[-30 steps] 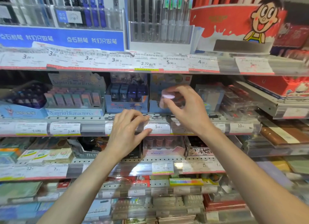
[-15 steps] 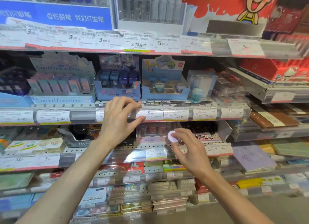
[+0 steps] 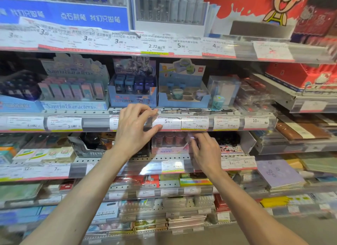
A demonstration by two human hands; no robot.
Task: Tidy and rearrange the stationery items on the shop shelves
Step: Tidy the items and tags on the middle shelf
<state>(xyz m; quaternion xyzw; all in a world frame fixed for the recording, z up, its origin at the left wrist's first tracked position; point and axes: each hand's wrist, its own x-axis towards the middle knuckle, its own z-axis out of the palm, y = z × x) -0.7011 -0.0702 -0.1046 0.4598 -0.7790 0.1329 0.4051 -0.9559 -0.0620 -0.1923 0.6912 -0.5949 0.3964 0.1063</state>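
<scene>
Both hands are up at the stationery shelves. The left hand (image 3: 134, 130) has its grip on the clear plastic price-label strip (image 3: 226, 123) along the front edge of the middle shelf, thumb under the edge and fingers curled over the top, right next to the white "5.00" price tag (image 3: 166, 122). The right hand (image 3: 205, 150) is one shelf down, its grip pinched around a small pale lilac round item (image 3: 191, 136); it's blurry, so can't tell exactly what it is. That item sits at the right end of a pink-fronted display box (image 3: 168, 149) holding a row of brownish-pink little tubs. Up above, the light blue cardboard tray (image 3: 184, 103) with round slots has a few pieces in it.
</scene>
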